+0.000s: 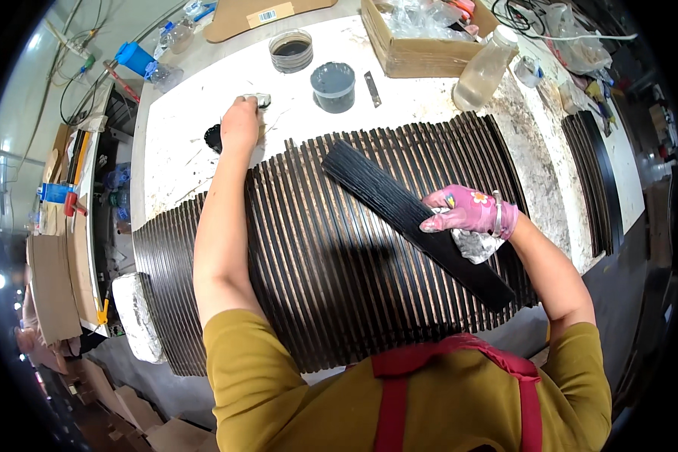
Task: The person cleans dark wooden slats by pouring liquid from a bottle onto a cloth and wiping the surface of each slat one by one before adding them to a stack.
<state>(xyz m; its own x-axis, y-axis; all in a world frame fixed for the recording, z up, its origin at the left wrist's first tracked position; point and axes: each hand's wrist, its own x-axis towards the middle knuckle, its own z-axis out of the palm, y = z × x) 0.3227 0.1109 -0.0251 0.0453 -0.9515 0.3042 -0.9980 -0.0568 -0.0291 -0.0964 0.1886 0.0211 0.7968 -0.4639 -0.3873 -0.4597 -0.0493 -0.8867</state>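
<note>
The right hand, in a pink glove, is closed on a long black strip near its middle, with the fingers curled over its upper edge, and a crumpled pale cloth sits under the palm. The strip lies diagonally on a wide row of dark wooden slats and touches them. The right forearm comes in from the lower right, bent at the elbow. The left hand is bare and reaches far forward with a nearly straight arm; its fingers are closed on a small pale thing on the white table, just beside a small black dish. Behind it stand a grey cup of dark liquid, a round clear tub, a plastic bottle and a cardboard box. A second stack of slats lies at the right, well apart.
</note>
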